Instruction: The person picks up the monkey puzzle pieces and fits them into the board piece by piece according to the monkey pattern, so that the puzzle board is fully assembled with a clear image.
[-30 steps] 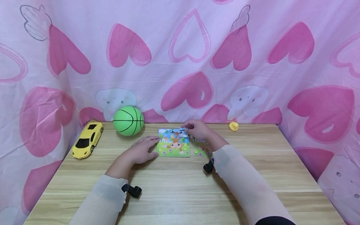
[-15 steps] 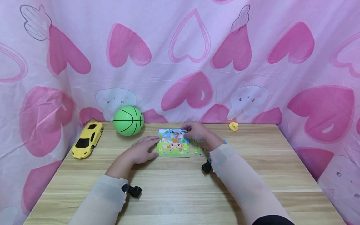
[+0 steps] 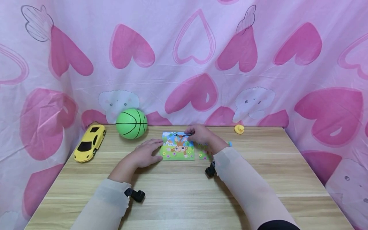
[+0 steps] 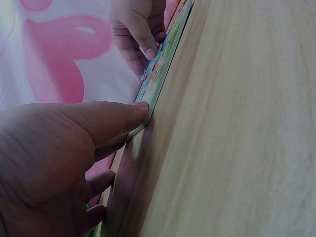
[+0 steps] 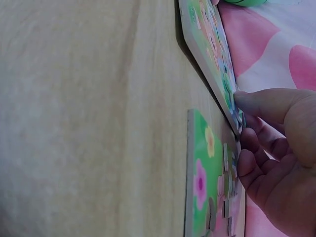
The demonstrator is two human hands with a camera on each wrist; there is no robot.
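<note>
Wooden tabletop (image 3: 175,198) bore two jigsaw boards (image 3: 178,155); relaxed left hand (image 3: 146,153) touched the left board; right hand (image 3: 202,134) met its far corner, grip unclear.

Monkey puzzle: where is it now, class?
In the head view, the monkey puzzle lies between the left hand and right hand, right of the green basketball.

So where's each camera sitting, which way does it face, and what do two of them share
Head: worn on the head, looking forward and down at the table; both sleeves, left hand and right hand show.
Left wrist: on that wrist, looking along the monkey puzzle; left hand near, right hand beyond.
Right wrist: on that wrist, looking at the monkey puzzle's corner and a flowered board; right hand at the frame's right.
Shared: both wrist views show monkey puzzle, right hand and pink curtain.
</note>
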